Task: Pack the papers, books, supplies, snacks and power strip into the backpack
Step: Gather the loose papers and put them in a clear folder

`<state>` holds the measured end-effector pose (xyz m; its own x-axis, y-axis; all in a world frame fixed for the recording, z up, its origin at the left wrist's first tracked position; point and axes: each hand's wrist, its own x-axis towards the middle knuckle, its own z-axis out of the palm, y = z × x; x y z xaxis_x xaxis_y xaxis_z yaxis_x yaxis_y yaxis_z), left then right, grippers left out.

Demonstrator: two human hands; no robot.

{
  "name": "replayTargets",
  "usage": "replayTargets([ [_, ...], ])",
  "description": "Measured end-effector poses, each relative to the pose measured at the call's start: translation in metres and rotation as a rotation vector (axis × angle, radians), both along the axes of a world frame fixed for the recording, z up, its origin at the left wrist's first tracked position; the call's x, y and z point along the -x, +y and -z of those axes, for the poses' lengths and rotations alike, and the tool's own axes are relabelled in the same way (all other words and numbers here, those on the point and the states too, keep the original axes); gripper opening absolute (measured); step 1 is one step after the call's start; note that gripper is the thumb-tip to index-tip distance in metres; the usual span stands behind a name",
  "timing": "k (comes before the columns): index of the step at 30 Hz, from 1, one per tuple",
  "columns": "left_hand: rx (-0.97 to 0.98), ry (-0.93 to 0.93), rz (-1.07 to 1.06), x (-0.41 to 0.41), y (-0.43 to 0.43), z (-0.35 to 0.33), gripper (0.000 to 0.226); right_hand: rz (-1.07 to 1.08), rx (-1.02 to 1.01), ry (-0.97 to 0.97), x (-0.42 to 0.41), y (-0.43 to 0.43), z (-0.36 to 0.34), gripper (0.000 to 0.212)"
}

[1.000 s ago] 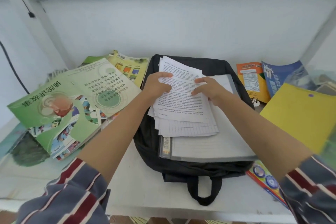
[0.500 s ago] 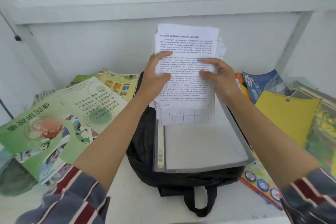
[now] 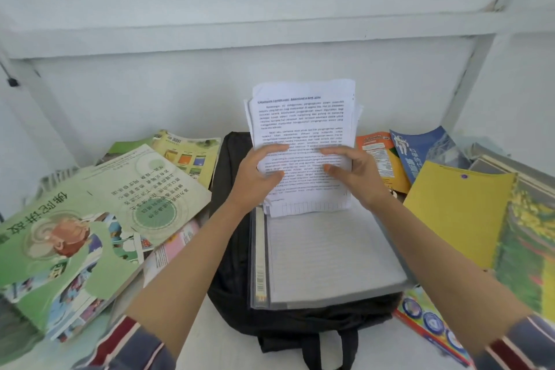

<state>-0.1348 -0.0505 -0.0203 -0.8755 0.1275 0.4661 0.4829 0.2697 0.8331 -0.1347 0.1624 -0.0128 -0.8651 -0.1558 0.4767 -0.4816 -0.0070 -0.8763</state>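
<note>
Both — left grip [image 3: 255,176], right grip [image 3: 359,179] — hold papers [image 3: 303,123]; folder [image 3: 330,249] atop backpack [image 3: 231,252].

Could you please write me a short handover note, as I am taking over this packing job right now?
Hands: the left hand and right hand both grip the paper stack, held upright above the clear folder.
The folder lies on top of the black backpack, which lies flat.
On the left lie green books; on the right, an orange snack packet, a blue book and a yellow envelope.
Done: nothing visibly inside the backpack.
To do: pack everything; no power strip in view.
</note>
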Motion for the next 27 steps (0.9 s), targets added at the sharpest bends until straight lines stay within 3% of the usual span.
replayTargets([
  [27,-0.025,0.133,-0.049,0.001,0.016,-0.007,0.050,0.008,0.179,-0.010,0.008,-0.002,-0.009,0.048],
])
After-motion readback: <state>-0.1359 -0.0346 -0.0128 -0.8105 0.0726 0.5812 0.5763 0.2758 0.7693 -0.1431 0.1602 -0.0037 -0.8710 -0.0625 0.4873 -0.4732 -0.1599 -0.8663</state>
